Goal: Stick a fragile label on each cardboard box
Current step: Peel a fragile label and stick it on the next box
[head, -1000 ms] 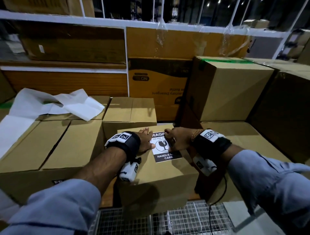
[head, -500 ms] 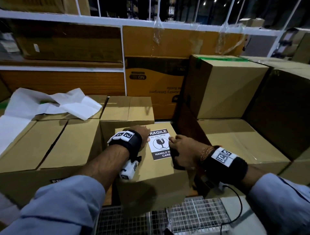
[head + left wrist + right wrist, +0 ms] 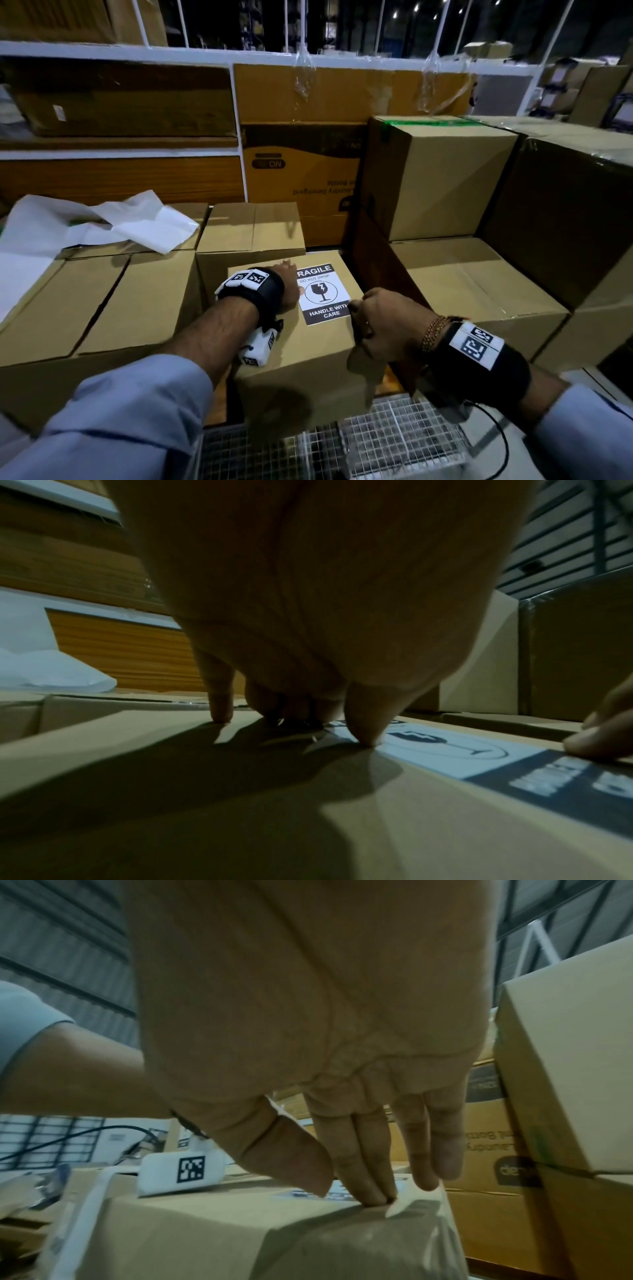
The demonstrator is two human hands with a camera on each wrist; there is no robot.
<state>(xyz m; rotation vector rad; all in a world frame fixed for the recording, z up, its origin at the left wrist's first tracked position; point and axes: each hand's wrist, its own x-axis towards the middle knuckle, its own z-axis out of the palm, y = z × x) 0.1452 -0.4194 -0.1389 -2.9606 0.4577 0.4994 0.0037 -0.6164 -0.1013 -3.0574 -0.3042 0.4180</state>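
Two hands work on one small cardboard box point(image 3: 301, 346), and the fragile label point(image 3: 322, 294) lies flat on that box's top, its long axis running from the box's near edge toward its far edge. The left hand point(image 3: 286, 286) rests on the box top at the label's left edge, fingers straight and spread, thumb tip on the label's margin; it grips nothing. The right hand point(image 3: 380, 318) sits at the label's near right corner, close to the box's right edge, its straight fingertips point(image 3: 373, 1194) pressing down there, holding nothing. The label's middle and far right part show no hand on them, and the right hand looks nearer to that stretch, so a smoothing stroke away from the near corner seems the likely next call. Nothing lies on the label itself. Left of the box stand wider cardboard boxes point(image 3: 89, 301) with white backing paper point(image 3: 102, 222) on top; right of it taller cartons point(image 3: 438, 178) crowd close.
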